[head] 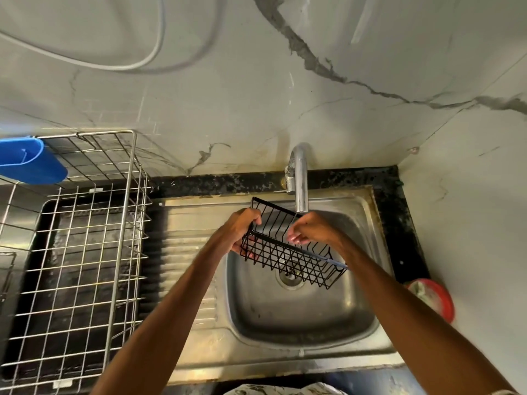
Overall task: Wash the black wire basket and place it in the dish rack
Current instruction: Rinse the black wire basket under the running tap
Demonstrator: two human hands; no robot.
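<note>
The black wire basket (pixel 288 252) hangs tilted over the steel sink bowl (pixel 302 317), just below the faucet spout (pixel 301 181). My left hand (pixel 242 226) grips the basket's left end, fingers curled round its rim wire. My right hand (pixel 310 228) is at the far rim under the spout, fingertips bent down onto the wires. I cannot see any water running. The silver wire dish rack (pixel 85 252) stands to the left of the sink on a dark tray and looks bare inside.
A blue plastic cup holder (pixel 31 161) hangs on the rack's back left corner. A red-lidded container (pixel 433 297) sits on the counter at the sink's right edge. The ribbed drainboard (pixel 185 252) lies between rack and bowl. A marble-patterned wall rises behind.
</note>
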